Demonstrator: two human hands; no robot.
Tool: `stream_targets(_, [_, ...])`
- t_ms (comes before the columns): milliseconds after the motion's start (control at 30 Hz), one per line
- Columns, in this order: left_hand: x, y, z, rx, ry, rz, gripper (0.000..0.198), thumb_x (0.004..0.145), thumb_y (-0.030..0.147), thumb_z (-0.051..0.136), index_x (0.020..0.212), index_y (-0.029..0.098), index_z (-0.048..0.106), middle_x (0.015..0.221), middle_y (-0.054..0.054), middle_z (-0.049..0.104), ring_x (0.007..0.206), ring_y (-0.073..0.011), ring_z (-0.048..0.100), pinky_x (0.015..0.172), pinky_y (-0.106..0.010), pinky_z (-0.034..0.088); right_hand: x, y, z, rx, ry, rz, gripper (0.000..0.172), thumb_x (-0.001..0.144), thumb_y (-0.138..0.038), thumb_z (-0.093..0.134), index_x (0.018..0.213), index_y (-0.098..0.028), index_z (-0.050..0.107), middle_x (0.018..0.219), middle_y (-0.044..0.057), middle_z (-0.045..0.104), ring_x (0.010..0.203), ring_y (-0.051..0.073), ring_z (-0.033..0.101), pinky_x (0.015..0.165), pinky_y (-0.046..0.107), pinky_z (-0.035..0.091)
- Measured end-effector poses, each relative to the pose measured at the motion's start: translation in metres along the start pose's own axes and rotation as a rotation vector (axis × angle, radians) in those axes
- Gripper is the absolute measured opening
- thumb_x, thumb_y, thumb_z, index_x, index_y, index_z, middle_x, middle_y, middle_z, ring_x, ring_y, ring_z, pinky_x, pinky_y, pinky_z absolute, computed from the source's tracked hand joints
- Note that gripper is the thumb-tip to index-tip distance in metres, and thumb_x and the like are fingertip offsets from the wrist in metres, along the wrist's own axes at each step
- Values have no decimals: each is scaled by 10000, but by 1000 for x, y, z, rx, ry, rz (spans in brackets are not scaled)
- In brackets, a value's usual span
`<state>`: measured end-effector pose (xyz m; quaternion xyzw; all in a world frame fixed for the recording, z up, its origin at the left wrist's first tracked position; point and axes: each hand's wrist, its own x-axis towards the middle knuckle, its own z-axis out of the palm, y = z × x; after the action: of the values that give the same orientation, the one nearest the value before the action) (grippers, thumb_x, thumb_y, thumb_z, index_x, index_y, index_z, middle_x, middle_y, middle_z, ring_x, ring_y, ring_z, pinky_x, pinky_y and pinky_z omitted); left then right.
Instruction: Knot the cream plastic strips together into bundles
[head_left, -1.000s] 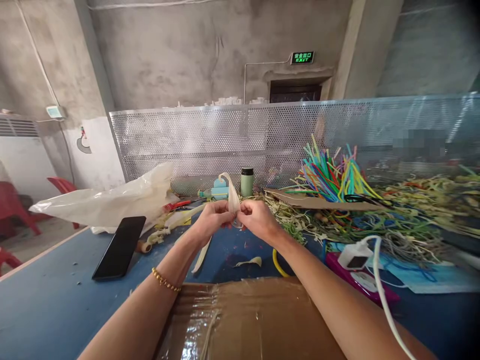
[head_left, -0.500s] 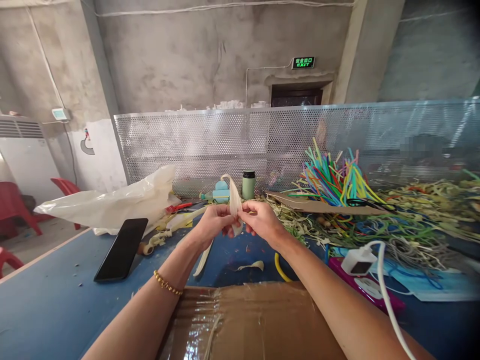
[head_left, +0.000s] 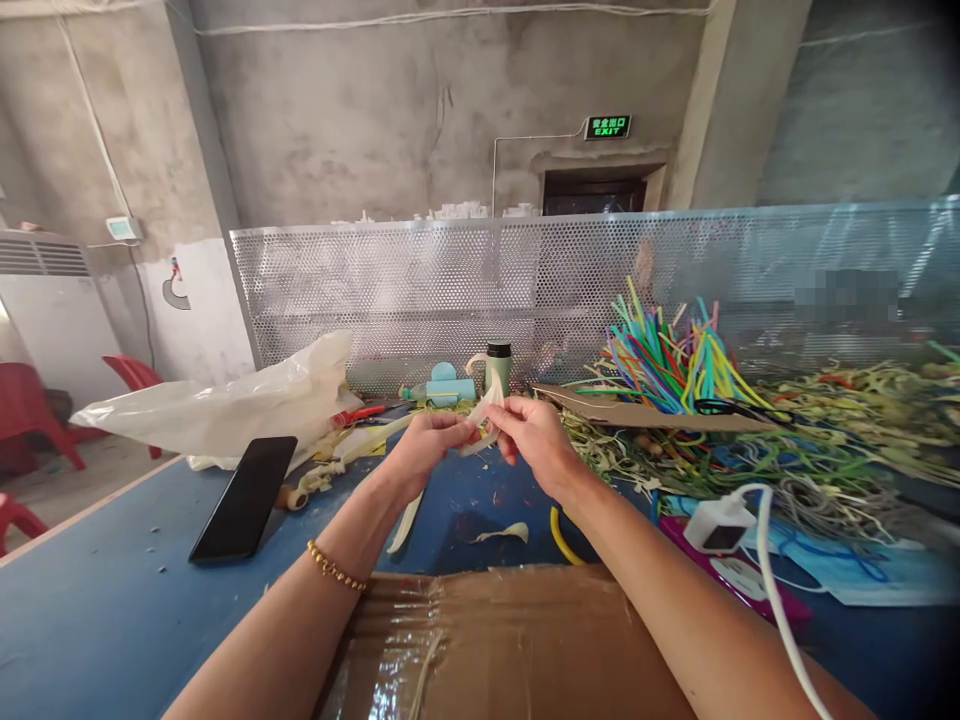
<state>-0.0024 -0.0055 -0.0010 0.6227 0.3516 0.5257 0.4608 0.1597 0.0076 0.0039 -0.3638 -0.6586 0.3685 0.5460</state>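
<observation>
Between my two hands, above the blue table, is a pale cream strip (head_left: 493,392) that looks like dried husk. My left hand (head_left: 429,445) pinches its lower left part with thumb and fingers. On the other side my right hand (head_left: 536,440) pinches it higher up, and the strip's curled end rises beyond the fingertips. The fingers hide part of the strip. Below the hands, a small pale husk piece (head_left: 504,533) and a longer pale strip (head_left: 406,522) lie on the table, along with a curved yellow piece (head_left: 564,535).
Brown cardboard (head_left: 495,640) lies closest to me. To the left are a black phone (head_left: 244,500) and a plastic bag (head_left: 225,410). A green bottle (head_left: 498,362) stands behind my hands. Rightward are colourful strips (head_left: 667,355), tangled fibres (head_left: 750,450) and a white charger (head_left: 718,522) with its cable.
The strip has gone from nearly upright to slanting, its top leaning right. My right hand has shifted slightly right and up along it; my left hand has hardly moved.
</observation>
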Motion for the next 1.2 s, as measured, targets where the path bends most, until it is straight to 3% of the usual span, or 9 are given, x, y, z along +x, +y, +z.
stream_targets(133, [-1,2,1,-130,-15,-11,215,776,285,695,652,111,674,708,-62,636,635,-120,525,616,-255,388,-1,2,1,79,-26,18,298,809,-409,637,643,-169,580,401,-41,493,329,74,400,338,194,328])
stream_targets(233, [-4,7,4,-299,-43,-55,190,775,276,695,687,115,646,753,-68,642,701,-175,627,681,-308,487,-1,1,1,119,-39,35,296,803,-411,635,646,-168,574,436,-32,516,339,71,415,333,188,332])
stream_targets(367, [-6,12,3,-396,-88,-56,201,788,286,696,719,132,587,794,-60,652,685,-222,697,648,-354,539,0,-3,-2,203,27,97,226,762,-370,643,676,-172,575,469,-36,529,349,80,450,326,192,356])
stream_targets(567, [-5,7,3,-225,-116,14,266,842,357,672,746,122,592,698,-46,653,495,-128,621,508,-247,452,2,-6,-5,81,31,119,181,719,-324,676,708,-152,623,627,19,640,426,83,504,355,194,358])
stream_targets(733, [-4,4,4,-144,-139,16,292,792,371,734,743,98,643,674,-35,636,446,-78,537,460,-221,375,6,-3,-8,-38,126,41,195,744,-320,636,638,-163,591,460,-38,511,380,81,441,359,201,280])
stream_targets(900, [-7,9,7,-181,-252,-7,283,758,343,762,823,74,703,724,-50,644,504,-95,564,527,-249,438,12,-2,-19,-106,259,24,126,727,-218,565,609,-172,567,425,-44,504,338,87,433,340,208,279])
stream_targets(1033, [-9,12,5,-162,-252,-27,248,747,319,765,762,77,711,675,-43,631,476,-92,544,503,-251,418,17,-6,-30,22,396,42,86,734,-209,558,688,-161,613,474,-27,557,343,92,453,311,203,300])
stream_targets(1200, [-9,17,-7,-119,-194,-66,198,744,277,750,757,79,734,619,-31,607,442,-64,481,457,-227,343,22,-9,-47,276,468,81,128,796,-223,549,757,-145,642,557,6,621,337,68,442,307,192,325])
